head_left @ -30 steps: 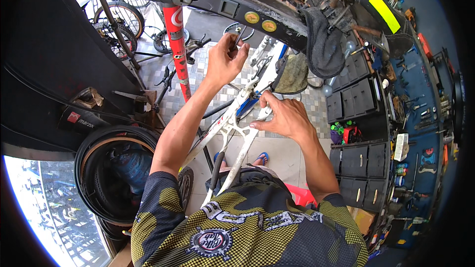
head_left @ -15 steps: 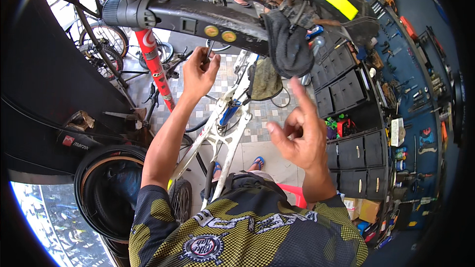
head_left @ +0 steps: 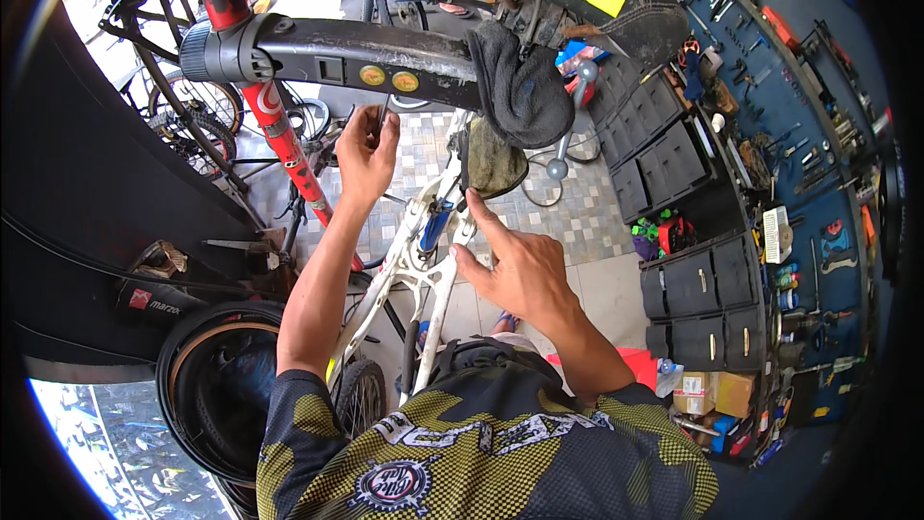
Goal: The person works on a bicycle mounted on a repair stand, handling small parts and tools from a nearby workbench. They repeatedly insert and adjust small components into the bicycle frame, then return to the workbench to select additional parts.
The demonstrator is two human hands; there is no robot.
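Note:
A white bicycle frame (head_left: 445, 270) stands in front of me with a blue linkage part (head_left: 435, 231) on it. My left hand (head_left: 366, 154) is closed in a pinch on a thin metal rod (head_left: 386, 108), just beneath the black stand arm; the rod's lower end is hidden in the fingers. My right hand (head_left: 525, 270) holds nothing, its index finger and thumb stretched out beside the frame, the other fingers bent. The index fingertip lies at the frame's edge, below a dirty greenish cloth (head_left: 493, 159); whether it touches cannot be made out.
The black stand arm (head_left: 289, 48) crosses above, joined to a red post (head_left: 284, 140), with a dark cloth (head_left: 525, 87) draped over it. A saddle (head_left: 616, 10) hangs beyond. Black drawers (head_left: 685, 279) and a tool wall (head_left: 799, 135) line the right; tyres (head_left: 183, 395) lie left.
My right hand has moved left and down from near the dark cloth to the white frame. The left hand keeps its pinch on the rod. The whole view has shifted slightly.

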